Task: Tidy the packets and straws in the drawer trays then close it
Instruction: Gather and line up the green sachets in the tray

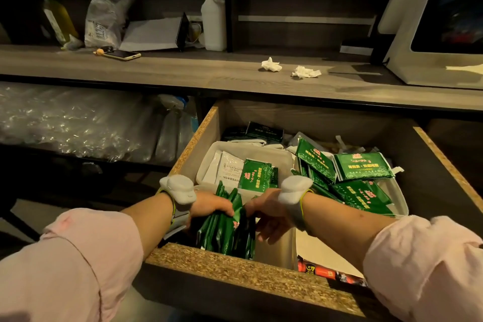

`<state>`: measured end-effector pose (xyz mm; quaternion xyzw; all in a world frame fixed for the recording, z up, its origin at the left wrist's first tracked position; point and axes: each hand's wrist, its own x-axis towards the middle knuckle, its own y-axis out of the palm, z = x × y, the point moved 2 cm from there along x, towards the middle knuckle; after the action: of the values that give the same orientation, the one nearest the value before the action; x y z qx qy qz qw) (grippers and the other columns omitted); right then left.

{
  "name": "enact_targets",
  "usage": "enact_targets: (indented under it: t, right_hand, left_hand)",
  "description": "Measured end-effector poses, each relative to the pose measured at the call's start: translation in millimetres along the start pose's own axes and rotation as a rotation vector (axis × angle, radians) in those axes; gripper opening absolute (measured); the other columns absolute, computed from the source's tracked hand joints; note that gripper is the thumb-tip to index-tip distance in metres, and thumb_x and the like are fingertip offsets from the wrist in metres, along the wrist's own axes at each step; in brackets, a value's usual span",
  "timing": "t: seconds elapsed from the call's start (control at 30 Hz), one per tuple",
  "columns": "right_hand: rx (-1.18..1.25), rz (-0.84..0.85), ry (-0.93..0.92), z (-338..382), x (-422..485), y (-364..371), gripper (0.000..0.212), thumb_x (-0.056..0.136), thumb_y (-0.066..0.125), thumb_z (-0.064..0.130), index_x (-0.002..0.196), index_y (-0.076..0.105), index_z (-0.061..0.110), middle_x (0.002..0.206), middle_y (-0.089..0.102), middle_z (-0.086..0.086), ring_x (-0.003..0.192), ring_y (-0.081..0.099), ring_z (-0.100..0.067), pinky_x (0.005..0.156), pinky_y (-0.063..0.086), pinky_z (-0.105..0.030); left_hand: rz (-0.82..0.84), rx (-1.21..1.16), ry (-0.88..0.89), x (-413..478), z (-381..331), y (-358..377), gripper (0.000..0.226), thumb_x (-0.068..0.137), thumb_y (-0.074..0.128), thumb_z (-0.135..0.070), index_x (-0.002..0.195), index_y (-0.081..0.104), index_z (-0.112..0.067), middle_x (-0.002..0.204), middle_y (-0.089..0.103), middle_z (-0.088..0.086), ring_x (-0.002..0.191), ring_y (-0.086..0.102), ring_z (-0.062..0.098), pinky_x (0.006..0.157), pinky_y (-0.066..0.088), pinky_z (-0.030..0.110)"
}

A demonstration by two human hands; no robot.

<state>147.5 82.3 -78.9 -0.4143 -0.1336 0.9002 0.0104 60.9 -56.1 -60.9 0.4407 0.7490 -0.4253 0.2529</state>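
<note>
The left grip (209, 208) and right grip (266, 219) both clasp an upright bundle of green packets (227, 230) in the front-left compartment of the drawer (235, 261). Squeezed unevenly, the slick bundle could fan out and topple. Farther right, loose packets (363, 167) lie heaped and could snag when the drawer closes.

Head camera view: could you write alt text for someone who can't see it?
A person's left hand and right hand hold a bundle of green packets upright at the front of an open drawer. Loose green packets lie jumbled in white trays behind, and two crumpled tissues sit on the counter above.
</note>
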Motion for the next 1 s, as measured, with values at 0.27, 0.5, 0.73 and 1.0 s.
enact_targets:
  t: [0.27, 0.5, 0.73, 1.0]
  right_hand:
    - [0.048, 0.108, 0.046, 8, 8, 18, 0.036, 0.095, 0.042, 0.043, 0.085, 0.054, 0.010, 0.076, 0.061, -0.006, 0.069, 0.062, -0.021, 0.077, 0.051, -0.038]
    - [0.106, 0.188, -0.095, 9, 15, 27, 0.021, 0.094, 0.041, 0.013, 0.087, 0.061, 0.015, 0.095, 0.061, -0.005, 0.100, 0.057, -0.027, 0.092, 0.043, -0.044]
    - [0.060, 0.256, -0.118, 12, 12, 15, 0.029, 0.096, 0.034, 0.007, 0.090, 0.062, 0.014, 0.090, 0.063, -0.006, 0.086, 0.062, -0.023, 0.081, 0.049, -0.036]
    - [0.269, -0.097, -0.184, 45, -9, -35, 0.027, 0.098, 0.037, 0.005, 0.111, 0.060, 0.001, 0.076, 0.058, -0.009, 0.065, 0.056, -0.019, 0.064, 0.050, -0.030]
  left_hand:
    - [-0.273, 0.308, 0.110, 6, 1, -17, 0.072, 0.067, 0.063, -0.057, 0.117, 0.063, -0.006, 0.111, 0.069, 0.011, 0.094, 0.065, 0.026, 0.087, 0.055, 0.036]
    - [-0.381, 0.079, 0.266, -5, -19, -28, 0.007, 0.089, 0.054, -0.012, 0.083, 0.058, -0.011, 0.065, 0.055, 0.005, 0.053, 0.052, 0.018, 0.042, 0.039, 0.016]
    - [-0.093, 0.154, 0.032, -4, -13, -8, 0.026, 0.099, 0.040, -0.012, 0.117, 0.056, -0.004, 0.069, 0.056, 0.006, 0.054, 0.051, 0.017, 0.050, 0.042, 0.027]
    - [-0.177, -0.083, 0.124, 2, -56, -20, 0.024, 0.099, 0.040, -0.014, 0.077, 0.051, -0.014, 0.065, 0.047, 0.002, 0.048, 0.041, 0.010, 0.038, 0.035, 0.018]
